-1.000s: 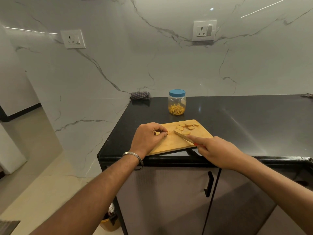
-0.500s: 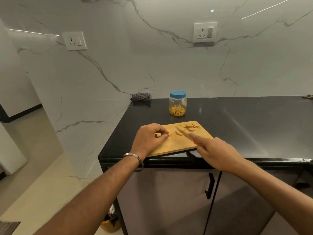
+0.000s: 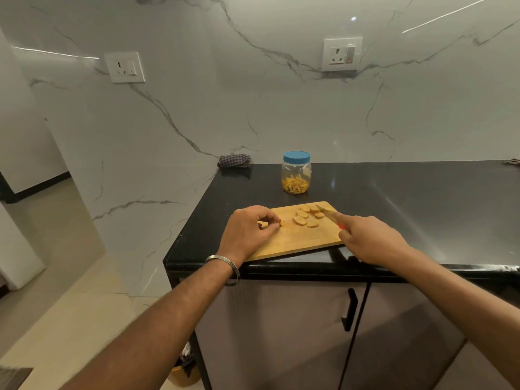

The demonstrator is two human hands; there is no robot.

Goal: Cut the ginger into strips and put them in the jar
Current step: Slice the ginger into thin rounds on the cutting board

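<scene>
A wooden cutting board point(image 3: 298, 237) lies at the front edge of a black counter point(image 3: 408, 209), and everything else is placed from it. The left hand point(image 3: 249, 232) is rested on the board's left end, wrist bent down, a metal bangle point(image 3: 223, 263) worn just behind it; its fingers are curled and a small piece of ginger point(image 3: 264, 225) is pinched between thumb and fingertips. Ginger slices point(image 3: 305, 216) are spread on the board's far right part. The right hand point(image 3: 371, 237) is held at the board's right edge, its fingers wrapped round the red handle of a knife point(image 3: 327, 213) with the forefinger stretched along it; the blade is angled over the slices towards the far corner. Behind the board, well apart from it, a jar point(image 3: 296, 173) with a blue lid is stood, with yellow strips seen inside. A checked cloth point(image 3: 235, 160) is seen at the wall, behind and left of the board.
</scene>
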